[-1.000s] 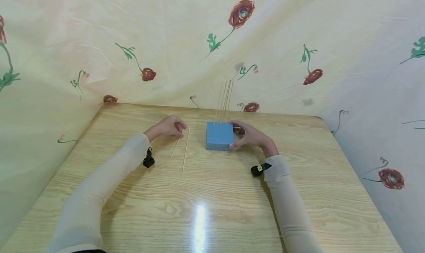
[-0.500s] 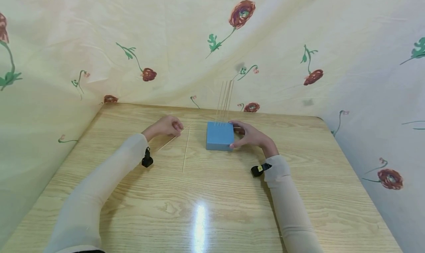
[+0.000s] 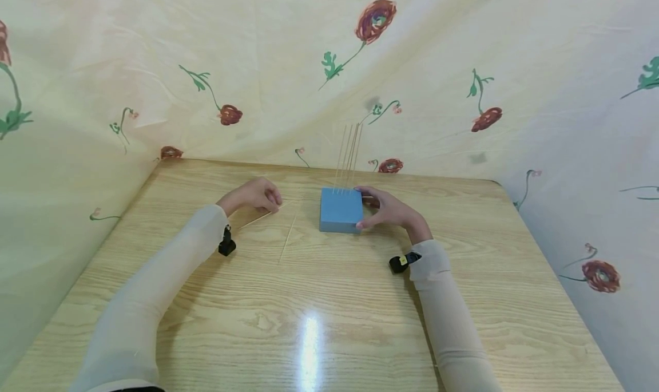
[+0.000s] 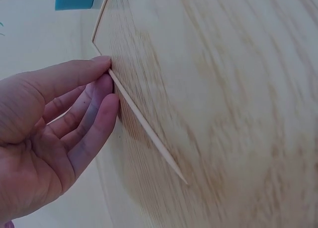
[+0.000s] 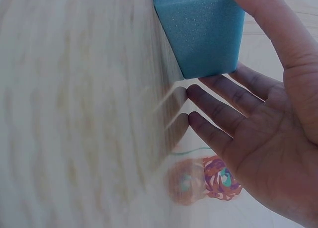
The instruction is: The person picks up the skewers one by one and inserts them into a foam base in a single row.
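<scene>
My left hand (image 3: 259,194) pinches a thin wooden skewer (image 3: 254,220) between thumb and fingertips, low over the table. In the left wrist view the skewer's (image 4: 144,121) pointed end slants down to the right, out past the fingers. A second skewer (image 3: 287,239) lies on the table just right of that hand. My right hand (image 3: 388,210) grips the right side of a blue foam block (image 3: 341,210), thumb at the front corner and fingers at the back. The right wrist view shows the block (image 5: 203,34) between thumb and fingers. Several skewers (image 3: 346,160) stand upright along the block's back edge.
The wood-grain table (image 3: 360,300) reaches back to a flowered cloth (image 3: 288,66) hung behind it and along both sides. Cameras are strapped to the left wrist (image 3: 226,243) and the right wrist (image 3: 399,264).
The left hand has drawn slightly left, and its skewer has swung to a flatter slant. The loose skewer has shifted a little toward the near left. The right hand and block stay put.
</scene>
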Demonstrator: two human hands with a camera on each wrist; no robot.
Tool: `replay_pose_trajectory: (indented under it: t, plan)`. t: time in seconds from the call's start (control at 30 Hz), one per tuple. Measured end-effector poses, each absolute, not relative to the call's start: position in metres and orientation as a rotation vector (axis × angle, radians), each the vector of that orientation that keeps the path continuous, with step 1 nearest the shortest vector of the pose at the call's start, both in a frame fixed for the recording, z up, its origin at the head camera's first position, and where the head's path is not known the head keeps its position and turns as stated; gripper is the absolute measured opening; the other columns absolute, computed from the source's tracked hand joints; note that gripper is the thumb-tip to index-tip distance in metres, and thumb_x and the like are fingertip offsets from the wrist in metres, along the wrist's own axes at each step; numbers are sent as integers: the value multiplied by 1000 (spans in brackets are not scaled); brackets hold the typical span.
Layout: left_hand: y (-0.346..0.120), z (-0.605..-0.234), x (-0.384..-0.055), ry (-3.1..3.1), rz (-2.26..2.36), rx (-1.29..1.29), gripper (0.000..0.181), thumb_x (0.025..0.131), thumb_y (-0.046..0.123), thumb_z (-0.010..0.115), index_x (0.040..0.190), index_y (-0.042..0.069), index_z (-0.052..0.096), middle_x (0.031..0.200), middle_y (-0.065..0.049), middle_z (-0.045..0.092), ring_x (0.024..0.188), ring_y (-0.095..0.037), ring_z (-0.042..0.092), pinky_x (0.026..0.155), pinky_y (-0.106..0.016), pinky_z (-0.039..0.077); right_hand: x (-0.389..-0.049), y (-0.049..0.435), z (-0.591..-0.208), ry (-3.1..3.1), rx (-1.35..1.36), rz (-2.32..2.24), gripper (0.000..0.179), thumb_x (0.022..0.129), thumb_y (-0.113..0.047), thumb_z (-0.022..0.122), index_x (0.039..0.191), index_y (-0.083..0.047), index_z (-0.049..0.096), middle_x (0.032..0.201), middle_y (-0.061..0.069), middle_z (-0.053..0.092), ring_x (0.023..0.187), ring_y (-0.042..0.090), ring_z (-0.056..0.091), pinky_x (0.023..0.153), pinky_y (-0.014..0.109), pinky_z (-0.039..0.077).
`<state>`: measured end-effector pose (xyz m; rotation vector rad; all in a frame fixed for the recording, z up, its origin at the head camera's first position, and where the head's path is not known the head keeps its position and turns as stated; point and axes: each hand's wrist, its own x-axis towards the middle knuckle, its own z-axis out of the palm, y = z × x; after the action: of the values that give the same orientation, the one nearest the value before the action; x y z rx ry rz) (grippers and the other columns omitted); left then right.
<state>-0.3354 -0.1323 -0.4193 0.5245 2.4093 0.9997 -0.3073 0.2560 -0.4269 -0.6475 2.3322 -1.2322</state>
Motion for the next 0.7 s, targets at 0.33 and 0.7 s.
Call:
replay_pose_trajectory:
  t: [0.33,0.7]
  plan:
    - [-133,-416,-332,2416,965,569,14,89,3,75,101,-4,74,85,-9,73,66,-10,63,63,-23,58,-306,255,-426,2341,-646,-1229,100,82,-13,87,161,-7,26,167,17,27,154,41,26,125,58,25]
    - [-134,-419,-333,2420,978,604,13,88,0,72,100,-5,74,82,-11,72,61,-10,60,60,-24,56,-307,256,-427,2339,-642,-1229,99,83,-13,86,161,-9,26,167,17,25,154,41,26,126,57,26]
